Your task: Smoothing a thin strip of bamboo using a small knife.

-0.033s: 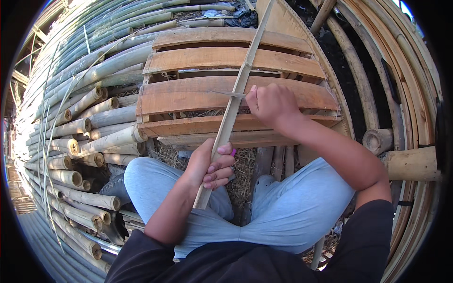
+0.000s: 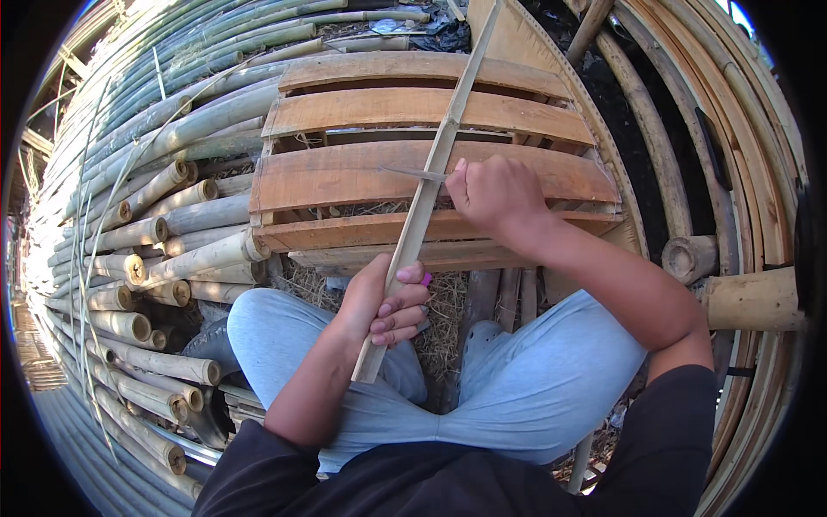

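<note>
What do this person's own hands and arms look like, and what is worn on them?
The left hand and right hand are bare, with no gloves. No watch or bracelet shows at either wrist. The left forearm and right forearm are uncovered; the black left sleeve and right sleeve are short.

This looks like a rough bamboo workshop: cut bamboo poles (image 2: 207,214) lie piled from eight to eleven o'clock, a slatted wooden platform (image 2: 327,181) stands at twelve, long wooden strips (image 2: 775,172) at three.
</note>
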`<state>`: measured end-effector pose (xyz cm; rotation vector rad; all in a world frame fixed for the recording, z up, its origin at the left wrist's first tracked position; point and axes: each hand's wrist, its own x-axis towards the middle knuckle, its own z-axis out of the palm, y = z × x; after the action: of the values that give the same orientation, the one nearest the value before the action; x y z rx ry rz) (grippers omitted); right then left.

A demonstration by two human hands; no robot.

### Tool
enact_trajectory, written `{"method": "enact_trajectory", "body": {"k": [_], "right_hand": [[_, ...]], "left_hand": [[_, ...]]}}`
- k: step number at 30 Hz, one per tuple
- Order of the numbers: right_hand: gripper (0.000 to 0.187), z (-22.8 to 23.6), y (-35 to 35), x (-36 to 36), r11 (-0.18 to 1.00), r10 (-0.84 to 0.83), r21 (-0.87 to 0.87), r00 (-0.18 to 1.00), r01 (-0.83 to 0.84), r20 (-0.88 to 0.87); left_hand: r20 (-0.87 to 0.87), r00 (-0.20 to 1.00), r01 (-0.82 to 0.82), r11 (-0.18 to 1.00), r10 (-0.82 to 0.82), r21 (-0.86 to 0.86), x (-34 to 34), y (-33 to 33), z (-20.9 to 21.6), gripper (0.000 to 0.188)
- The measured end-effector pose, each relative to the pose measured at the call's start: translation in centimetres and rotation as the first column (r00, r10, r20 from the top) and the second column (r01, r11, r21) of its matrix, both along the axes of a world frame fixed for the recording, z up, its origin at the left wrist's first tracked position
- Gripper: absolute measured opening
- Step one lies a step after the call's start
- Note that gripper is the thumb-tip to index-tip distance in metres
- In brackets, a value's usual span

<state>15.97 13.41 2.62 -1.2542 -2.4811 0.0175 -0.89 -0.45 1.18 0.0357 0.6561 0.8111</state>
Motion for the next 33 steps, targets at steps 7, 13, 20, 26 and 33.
{"method": "enact_trajectory", "body": {"k": [7, 13, 20, 26, 33], "right_hand": [[0.047, 0.2, -1.8, -0.3, 0.993, 0.07, -0.097, 0.997, -0.074, -0.042], [0.047, 0.8, -2.6, -1.4, 0.994, 0.095, -0.057, 0.995, -0.094, 0.009], [0.045, 0.0, -0.8, -0.7, 0.996, 0.088, 0.024, 0.995, -0.087, -0.056], [0.048, 0.3, -4.6, -1.3, 0.972, 0.175, -0.152, 0.984, -0.178, -0.032], [0.045, 0.4, -2.8, -1.3, 0.996, 0.088, 0.019, 0.996, -0.087, -0.019]], "left_hand": [[0.012, 1.0, -0.004, 1.0, 0.004, -0.023, 0.2, -0.2, 0.1, 0.033], [0.133, 0.991, -0.01, 1.0, 0.013, -0.023, -0.9, -0.1, -1.1, 0.033], [0.252, 0.968, -0.002, 0.998, 0.016, -0.055, -0.6, 0.1, -0.9, 0.033], [0.194, 0.981, -0.018, 0.999, 0.028, -0.051, -1.0, -0.4, -1.0, 0.032], [0.379, 0.925, -0.008, 0.999, 0.027, -0.052, -1.3, 0.1, -1.4, 0.033]]}}
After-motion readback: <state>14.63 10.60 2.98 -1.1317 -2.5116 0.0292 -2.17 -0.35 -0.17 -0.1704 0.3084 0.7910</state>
